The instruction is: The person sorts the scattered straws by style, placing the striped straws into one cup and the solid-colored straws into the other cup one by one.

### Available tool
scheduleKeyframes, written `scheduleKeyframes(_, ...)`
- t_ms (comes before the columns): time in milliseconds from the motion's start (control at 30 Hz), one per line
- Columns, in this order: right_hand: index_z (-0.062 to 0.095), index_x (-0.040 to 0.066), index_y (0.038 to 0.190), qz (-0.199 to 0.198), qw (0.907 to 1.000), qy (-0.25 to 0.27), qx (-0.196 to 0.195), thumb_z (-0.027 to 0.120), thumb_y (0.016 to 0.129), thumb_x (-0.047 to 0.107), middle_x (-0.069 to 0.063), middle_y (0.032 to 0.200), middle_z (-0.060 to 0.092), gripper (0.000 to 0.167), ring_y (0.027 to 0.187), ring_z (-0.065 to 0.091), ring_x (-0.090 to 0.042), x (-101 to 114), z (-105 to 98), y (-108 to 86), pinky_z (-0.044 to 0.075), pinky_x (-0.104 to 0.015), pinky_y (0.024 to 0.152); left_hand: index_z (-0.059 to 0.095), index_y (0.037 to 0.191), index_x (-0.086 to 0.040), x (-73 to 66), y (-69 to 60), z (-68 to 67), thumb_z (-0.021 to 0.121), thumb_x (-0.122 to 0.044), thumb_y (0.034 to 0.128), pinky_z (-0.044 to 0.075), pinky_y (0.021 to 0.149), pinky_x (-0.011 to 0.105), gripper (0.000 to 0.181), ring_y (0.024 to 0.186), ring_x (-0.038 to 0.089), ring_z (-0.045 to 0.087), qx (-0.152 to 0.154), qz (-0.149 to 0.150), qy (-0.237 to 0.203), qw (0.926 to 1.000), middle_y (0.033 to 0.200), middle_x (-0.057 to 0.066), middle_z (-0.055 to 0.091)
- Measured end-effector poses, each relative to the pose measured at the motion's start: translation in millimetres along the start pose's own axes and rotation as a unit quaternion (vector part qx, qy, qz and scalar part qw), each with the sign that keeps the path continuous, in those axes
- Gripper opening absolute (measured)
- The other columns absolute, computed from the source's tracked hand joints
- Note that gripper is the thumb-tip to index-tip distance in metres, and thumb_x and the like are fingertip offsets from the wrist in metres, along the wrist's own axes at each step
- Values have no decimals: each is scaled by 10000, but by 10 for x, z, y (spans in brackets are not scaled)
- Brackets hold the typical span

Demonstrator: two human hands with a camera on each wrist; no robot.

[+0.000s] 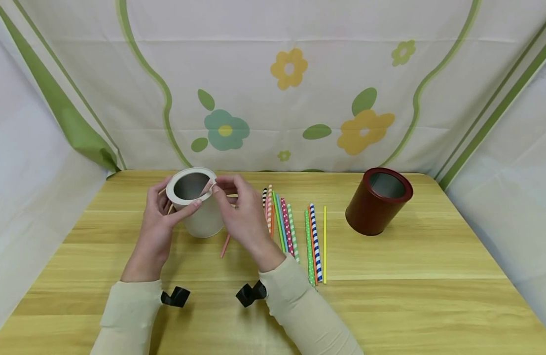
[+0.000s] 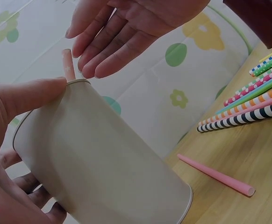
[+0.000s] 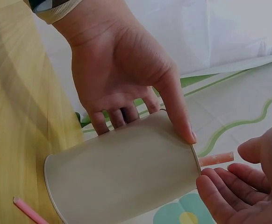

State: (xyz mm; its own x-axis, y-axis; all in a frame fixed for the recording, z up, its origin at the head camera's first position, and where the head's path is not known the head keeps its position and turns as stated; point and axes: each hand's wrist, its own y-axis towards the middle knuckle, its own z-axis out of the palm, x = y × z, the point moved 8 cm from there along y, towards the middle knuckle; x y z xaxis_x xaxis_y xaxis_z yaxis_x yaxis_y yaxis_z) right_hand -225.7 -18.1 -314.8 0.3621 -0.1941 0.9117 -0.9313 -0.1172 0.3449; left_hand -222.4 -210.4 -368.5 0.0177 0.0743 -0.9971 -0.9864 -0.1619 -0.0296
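My left hand [image 1: 159, 222] grips a cream-white can [image 2: 94, 149], its thumb at the rim and the other fingers round the side. A pink patterned paper straw [image 3: 218, 159] leans inside the can, and its end sticks out past the rim. Close by that end is my right hand [image 1: 246, 214]. In both wrist views its fingers are loosely extended, with a small gap between thumb and straw. A plain pink straw [image 2: 215, 175] lies on the table beside the can, partly hidden by the right hand in the head view.
Several patterned and plain straws lie side by side mid-table, among them a green striped straw [image 1: 293, 231], a blue-and-white striped straw [image 1: 316, 241] and a yellow straw [image 1: 325, 246]. A dark red can [image 1: 366, 212] stands at the right. Behind the table [image 1: 410, 310] hangs a flowered curtain [image 1: 255, 29].
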Motion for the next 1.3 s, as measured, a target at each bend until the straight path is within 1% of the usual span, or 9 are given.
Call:
scheduleKeyframes(200, 698, 67, 1303, 110, 9998, 61, 153, 654, 1072, 239, -58, 1259, 752, 291, 1168, 719, -187, -33, -52, -25, 628, -333, 990, 280, 1637, -279, 27, -8, -29, 824, -76, 946, 184, 1373, 424, 903, 1593, 171, 288, 5, -43, 103, 9999, 1639, -54, 403)
scheduleKeyframes(333, 705, 89, 1291, 180, 9995, -61, 263, 656, 1076, 249, -39, 1250, 754, 272, 1167, 714, -170, -64, -183, -63, 619, -321, 1000, 252, 1659, -279, 53, -18, -87, 837, -106, 944, 250, 1340, 380, 940, 1582, 174, 295, -30, -142, 239, 9996, 1670, -52, 379)
scheduleKeyframes(533, 712, 106, 1266, 352, 9988, -147, 303, 689, 1060, 233, -30, 1212, 747, 243, 1133, 705, -166, -129, -504, -127, 614, -322, 1002, 330, 1602, -237, -5, -23, -148, 852, -54, 916, 368, 1223, 253, 881, 1480, 133, 370, -231, -14, 241, 9994, 1567, -106, 450)
scheduleKeyframes(667, 719, 81, 1241, 512, 9977, -404, 175, 716, 1044, 213, -54, 1183, 752, 236, 1108, 711, -196, -265, -777, -186, 620, -351, 993, 413, 1496, -225, -45, -13, -165, 866, 3, 877, 432, 1098, 163, 800, 1402, 109, 406, -366, 91, 217, 9991, 1487, -135, 480)
scheduleKeyframes(733, 722, 72, 1228, 668, 9960, -584, 88, 727, 1038, 207, -59, 1169, 752, 233, 1096, 714, -204, -363, -915, -213, 623, -364, 990, 430, 1461, -227, -59, -13, -160, 875, 4, 867, 449, 1062, 150, 777, 1408, 140, 417, -380, 89, 275, 9989, 1472, -132, 476)
scheduleKeyframes(867, 718, 93, 1229, 1034, 9888, -1075, 24, 737, 1037, 239, -62, 1160, 748, 242, 1091, 707, -213, -556, -1164, -276, 625, -398, 994, 432, 1423, -218, -88, -6, -136, 884, 0, 854, 475, 1008, 125, 758, 1434, 218, 439, -317, 149, 350, 9988, 1427, -123, 472)
scheduleKeyframes(967, 710, 92, 1245, 1200, 9811, -1519, 11, 738, 1037, 259, -83, 1157, 746, 268, 1086, 708, -237, -697, -1340, -316, 630, -421, 984, 421, 1415, -205, -98, -2, -110, 878, 8, 857, 459, 1057, 137, 752, 1444, 207, 442, -259, 207, 394, 9987, 1406, -116, 479)
scheduleKeyframes(1100, 699, 72, 1261, 1512, 9671, -2047, 24, 728, 1039, 295, -107, 1153, 741, 316, 1076, 713, -268, -896, -1520, -340, 627, -441, 935, 416, 1422, -195, -96, -3, -100, 871, 16, 860, 418, 1153, 183, 754, 1425, 156, 444, -216, 276, 450, 9984, 1405, -111, 483)
scheduleKeyframes(1300, 688, 59, 1266, 2056, 9435, -2592, 188, 725, 1034, 324, -128, 1164, 748, 355, 1093, 718, -295, -1114, -1675, -336, 607, -471, 932, 404, 1423, -215, -90, -5, -94, 866, 8, 869, 409, 1132, 197, 755, 1369, 114, 444, -148, 334, 413, 9985, 1410, -116, 472)
